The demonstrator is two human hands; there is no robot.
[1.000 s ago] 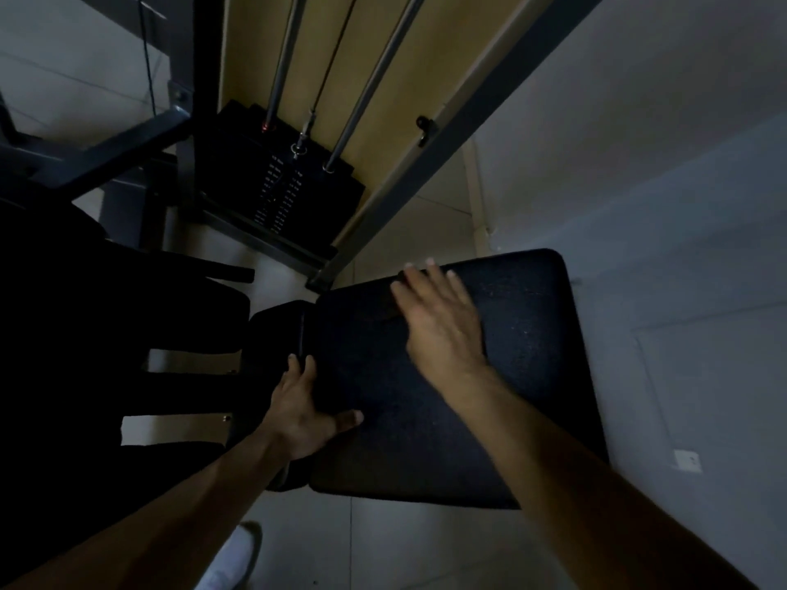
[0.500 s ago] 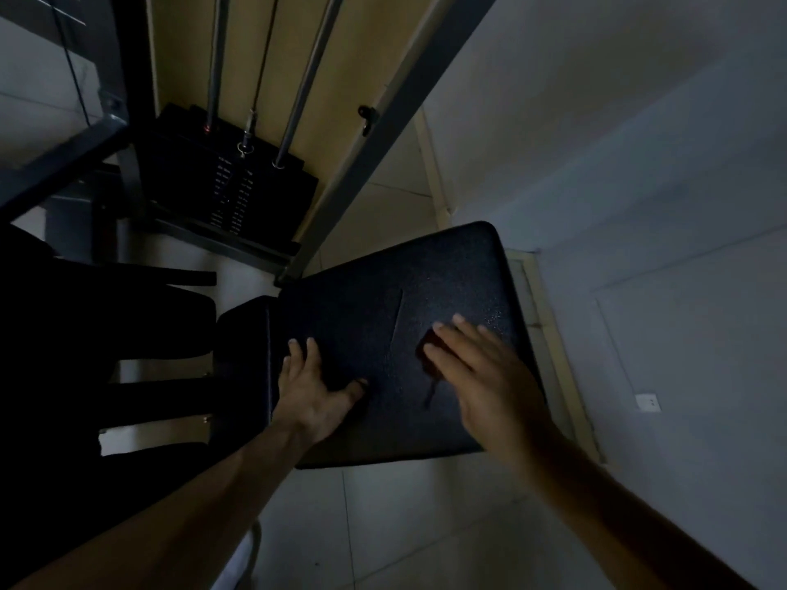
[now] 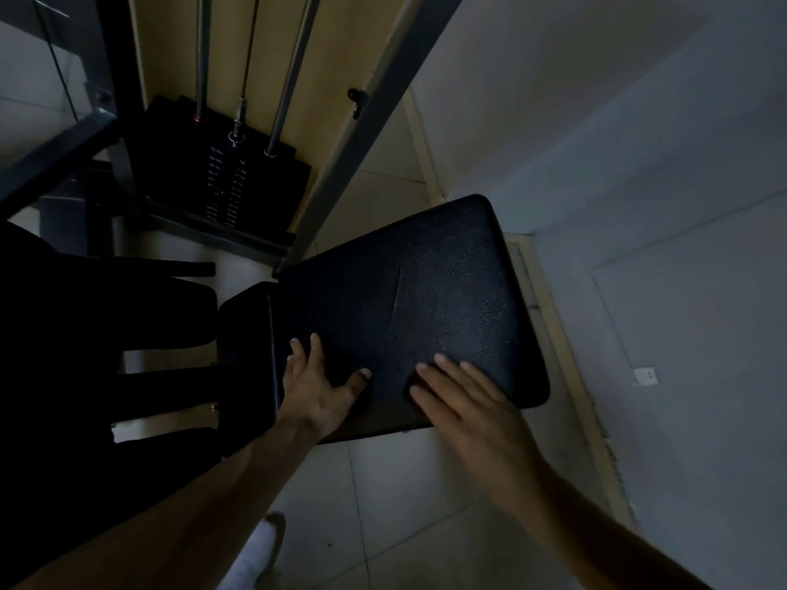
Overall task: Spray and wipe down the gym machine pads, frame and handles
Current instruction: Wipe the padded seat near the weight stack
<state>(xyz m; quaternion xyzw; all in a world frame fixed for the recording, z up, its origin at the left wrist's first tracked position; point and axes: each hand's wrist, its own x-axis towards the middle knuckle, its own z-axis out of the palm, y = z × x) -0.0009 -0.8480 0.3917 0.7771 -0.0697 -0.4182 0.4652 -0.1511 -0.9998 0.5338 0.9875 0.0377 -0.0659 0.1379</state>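
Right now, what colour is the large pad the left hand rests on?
The pad is black with a pebbled grain; the head view shows it best.

Left hand (image 3: 317, 393) and right hand (image 3: 466, 404) lie flat.

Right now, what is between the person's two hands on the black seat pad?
Only a bare strip of the seat pad, between the left hand and the right hand, in the head view.

The black seat pad (image 3: 383, 291) shows fine droplets toward its far right corner. The left grip (image 3: 317, 393) lies flat at the pad's near left edge, thumb spread. The right grip (image 3: 468, 402) lies flat, fingers straight, on its near right part. The weight stack (image 3: 221, 181) stands beyond its far left corner.
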